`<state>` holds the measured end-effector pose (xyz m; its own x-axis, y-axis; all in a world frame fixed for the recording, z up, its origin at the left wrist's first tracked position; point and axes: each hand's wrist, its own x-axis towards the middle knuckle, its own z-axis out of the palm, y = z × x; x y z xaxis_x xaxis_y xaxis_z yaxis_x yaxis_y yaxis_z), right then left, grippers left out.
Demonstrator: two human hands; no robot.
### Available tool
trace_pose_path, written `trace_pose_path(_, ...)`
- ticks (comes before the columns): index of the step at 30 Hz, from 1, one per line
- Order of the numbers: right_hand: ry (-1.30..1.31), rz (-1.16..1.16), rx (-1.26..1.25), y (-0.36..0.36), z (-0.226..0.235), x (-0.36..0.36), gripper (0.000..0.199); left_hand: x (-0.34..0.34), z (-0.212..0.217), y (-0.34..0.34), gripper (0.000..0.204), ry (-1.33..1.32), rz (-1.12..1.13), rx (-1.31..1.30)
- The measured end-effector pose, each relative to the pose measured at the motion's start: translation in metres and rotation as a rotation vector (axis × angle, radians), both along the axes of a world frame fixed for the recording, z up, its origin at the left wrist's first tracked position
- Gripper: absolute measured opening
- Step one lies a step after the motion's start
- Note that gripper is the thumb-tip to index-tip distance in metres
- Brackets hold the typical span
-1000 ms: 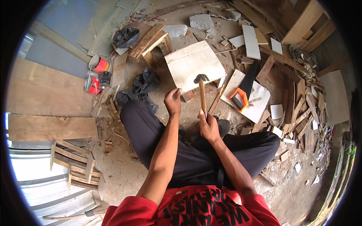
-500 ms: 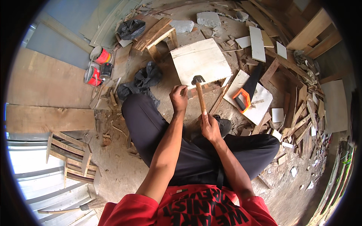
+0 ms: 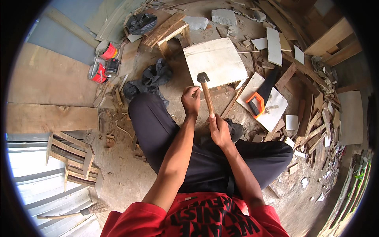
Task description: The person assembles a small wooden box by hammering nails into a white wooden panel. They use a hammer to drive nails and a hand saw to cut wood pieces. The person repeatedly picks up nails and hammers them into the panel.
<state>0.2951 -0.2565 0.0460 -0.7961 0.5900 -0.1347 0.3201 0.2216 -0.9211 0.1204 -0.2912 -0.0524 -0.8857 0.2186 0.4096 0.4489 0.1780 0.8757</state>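
Observation:
My right hand (image 3: 220,131) grips the wooden handle of a hammer (image 3: 207,96). Its dark head is over the front part of a pale, square wooden board (image 3: 216,61), nearer the left corner. I cannot tell whether the head touches the board. My left hand (image 3: 191,101) is closed beside the board's front left corner, thumb and fingers pinched together. Whatever is in that pinch is too small to make out. The board lies raised off the ground, with wooden pieces showing under its front edge.
A handsaw (image 3: 258,102) with an orange and black handle lies on a white board (image 3: 272,118) to the right. Scrap wood (image 3: 310,130) is heaped beyond. A small wooden stool (image 3: 167,33), black plastic bags (image 3: 152,79) and paint cans (image 3: 103,63) are at the left.
The hammer head has shifted a little left, toward my left hand, and its angle has turned. My left hand stays pinched at the board's corner. The whole view has shifted slightly.

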Motion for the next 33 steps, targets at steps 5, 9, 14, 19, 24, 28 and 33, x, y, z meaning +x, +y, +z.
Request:
trace_pose_path(5, -0.147, 0.034, -0.066, 0.008, -0.008, 0.004, 0.057, 0.002, 0.004, 0.002, 0.01, 0.032, -0.028, 0.031)
trace_pose_path(9, -0.099, 0.065, -0.046, 0.009, 0.004, 0.001, 0.056, -0.001, -0.001, 0.0, 0.008, 0.06, 0.017, 0.014)
trace_pose_path(14, -0.063, 0.02, 0.001, 0.003, -0.011, 0.007, 0.055, 0.002, -0.003, 0.002, 0.009, -0.023, 0.01, 0.064)
trace_pose_path(19, -0.095, 0.034, -0.11, 0.008, 0.006, 0.006, 0.055, 0.0, -0.003, 0.005, 0.01, 0.002, 0.017, 0.071)
trace_pose_path(24, -0.158, 0.036, -0.034, 0.011, -0.014, 0.007, 0.055, 0.003, 0.001, 0.002, 0.013, -0.003, -0.003, 0.061)
trace_pose_path(28, -0.139, 0.033, -0.052, 0.008, 0.003, 0.007, 0.055, 0.005, -0.004, 0.002, 0.011, 0.044, 0.022, 0.09)
trace_pose_path(33, -0.153, 0.04, -0.039, 0.005, -0.004, 0.006, 0.055, 0.005, -0.017, 0.003, 0.011, -0.145, 0.02, 0.158)
